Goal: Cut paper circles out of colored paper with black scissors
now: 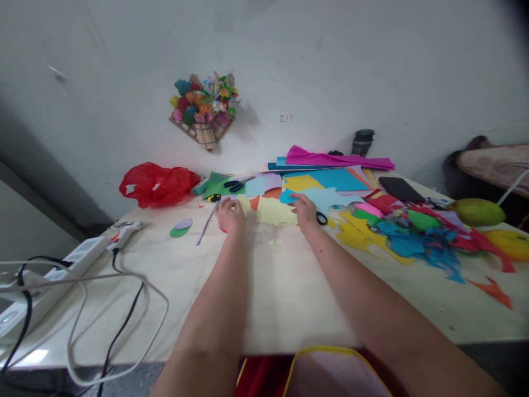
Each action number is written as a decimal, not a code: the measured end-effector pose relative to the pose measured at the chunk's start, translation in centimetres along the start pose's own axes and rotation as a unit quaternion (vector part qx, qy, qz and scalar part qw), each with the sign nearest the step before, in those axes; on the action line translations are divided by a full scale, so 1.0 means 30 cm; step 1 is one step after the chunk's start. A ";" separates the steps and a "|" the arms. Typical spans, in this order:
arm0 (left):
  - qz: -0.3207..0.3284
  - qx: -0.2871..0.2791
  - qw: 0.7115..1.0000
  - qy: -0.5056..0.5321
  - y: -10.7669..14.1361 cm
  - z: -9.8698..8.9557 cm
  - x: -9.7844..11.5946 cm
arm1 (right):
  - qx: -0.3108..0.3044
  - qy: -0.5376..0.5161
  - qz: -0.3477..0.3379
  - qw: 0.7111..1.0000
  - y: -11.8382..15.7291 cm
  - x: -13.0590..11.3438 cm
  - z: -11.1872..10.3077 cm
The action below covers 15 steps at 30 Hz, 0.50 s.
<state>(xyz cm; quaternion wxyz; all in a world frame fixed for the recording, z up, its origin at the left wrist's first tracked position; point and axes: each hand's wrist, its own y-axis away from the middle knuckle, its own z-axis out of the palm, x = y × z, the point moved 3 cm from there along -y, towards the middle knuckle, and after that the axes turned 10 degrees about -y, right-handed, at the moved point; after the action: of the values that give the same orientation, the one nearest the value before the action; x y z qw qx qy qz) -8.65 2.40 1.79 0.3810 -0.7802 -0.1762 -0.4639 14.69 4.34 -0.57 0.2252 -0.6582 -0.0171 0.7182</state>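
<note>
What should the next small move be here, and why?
Probably move the blue piece toward the purple piece and green piece: the right hand holds it, its visible edge is rounded, and those two rounded pieces lie together, overlapping.

Pale wall [372, 66] — faintly smudged, cream table [293, 298], grey floor [136, 381]

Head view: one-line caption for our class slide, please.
The right hand holds a blue paper piece at a table strewn with colourful scraps.
</note>
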 end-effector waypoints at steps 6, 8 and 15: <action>-0.052 0.030 0.980 -0.188 -0.008 -0.042 -0.025 | 0.019 -0.079 0.019 0.996 0.000 0.005 0.002; -0.075 0.039 0.973 -0.216 -0.005 -0.049 -0.027 | 0.035 -0.086 0.040 0.995 -0.005 0.019 0.000; 0.035 -0.056 0.988 -0.141 0.049 0.043 0.045 | 0.050 -0.003 0.075 0.996 -0.031 0.070 -0.016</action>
<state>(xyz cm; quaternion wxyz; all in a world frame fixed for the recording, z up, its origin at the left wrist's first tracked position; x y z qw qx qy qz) -6.26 2.33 1.95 0.3243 -0.8636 -0.1742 -0.3446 15.35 5.76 -2.32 0.2035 -0.6434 0.0681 0.7348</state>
